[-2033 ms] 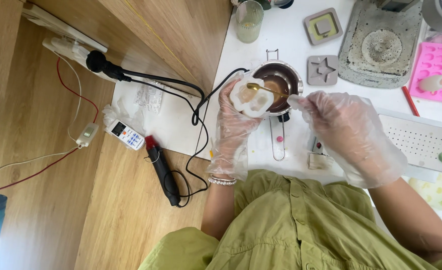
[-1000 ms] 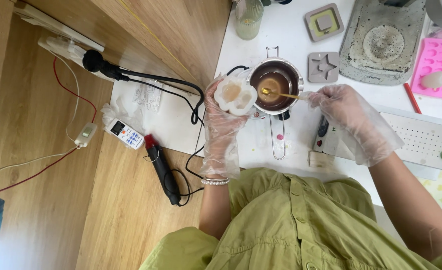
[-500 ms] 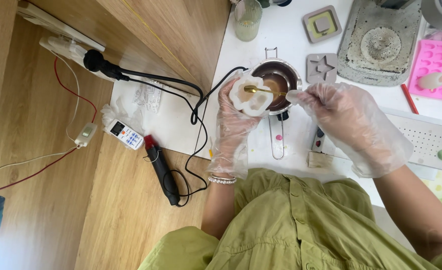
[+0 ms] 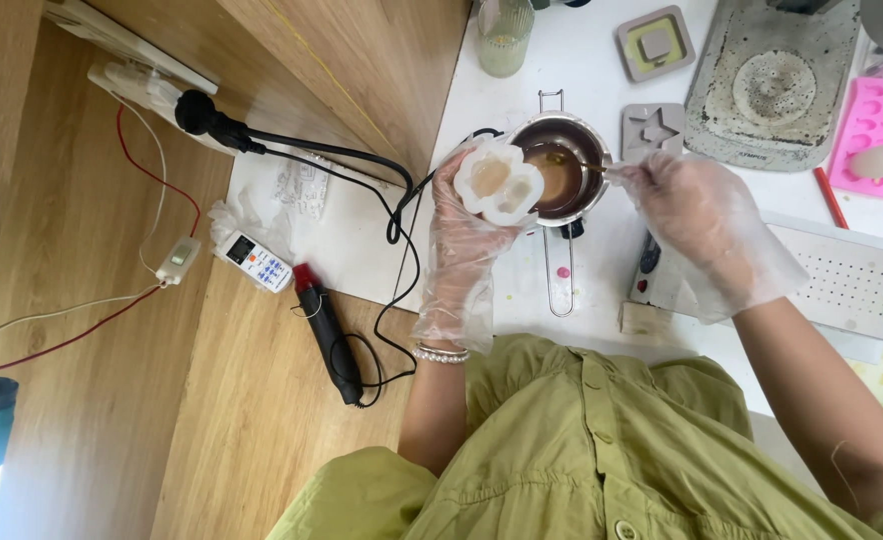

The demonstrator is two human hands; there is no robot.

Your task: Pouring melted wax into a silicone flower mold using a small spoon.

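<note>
My left hand (image 4: 459,248), in a clear plastic glove, holds a white silicone mould (image 4: 500,183) with pale liquid in its cavities, just left of a small metal melting pot (image 4: 562,175). The pot holds brown liquid and stands on a white table (image 4: 572,60). My right hand (image 4: 707,225), also gloved, grips a thin spoon (image 4: 584,166) whose tip is dipped in the pot's liquid.
On the table lie a grey star mould (image 4: 654,130), a square mould (image 4: 654,44), a pink mould tray (image 4: 877,140), a round grey slab (image 4: 770,82), a glass cup (image 4: 505,38) and a perforated white board (image 4: 847,280). Black cables, a remote (image 4: 258,262) and a black tool (image 4: 327,330) lie on the wooden floor at left.
The spoon has gone from over the white mould back into the pot. My right hand has shifted slightly right; the mould stays beside the pot in my left hand.
</note>
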